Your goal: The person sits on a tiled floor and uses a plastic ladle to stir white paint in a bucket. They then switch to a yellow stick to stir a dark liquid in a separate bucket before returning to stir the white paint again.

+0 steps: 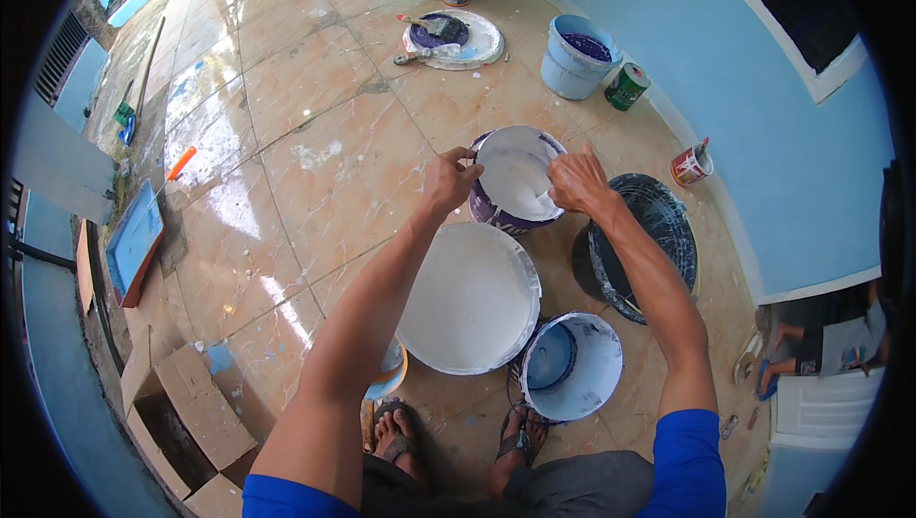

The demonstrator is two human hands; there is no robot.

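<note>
A purple paint bucket (pixel 489 212) with thick white paint (pixel 513 179) inside stands on the floor in front of me. My left hand (pixel 448 180) pinches its left rim between fingers and thumb. Closed at the right side of the opening is my right hand (pixel 578 181); a whitish tip shows below its fingers, but the thing it grips is mostly hidden. Nearer to me, a large round tub lid or full tub with a white surface (pixel 469 299) touches the bucket's near side. To the right is a black bucket (pixel 641 246), partly behind my right forearm.
A white bucket (pixel 596 365) stands by my feet. Farther off are a lid with brushes (pixel 482 46), a pale blue bucket (pixel 568 70) of purple paint, and several paint cans along the blue wall. A paint tray (pixel 135 241) and a cardboard box (pixel 205 404) lie left.
</note>
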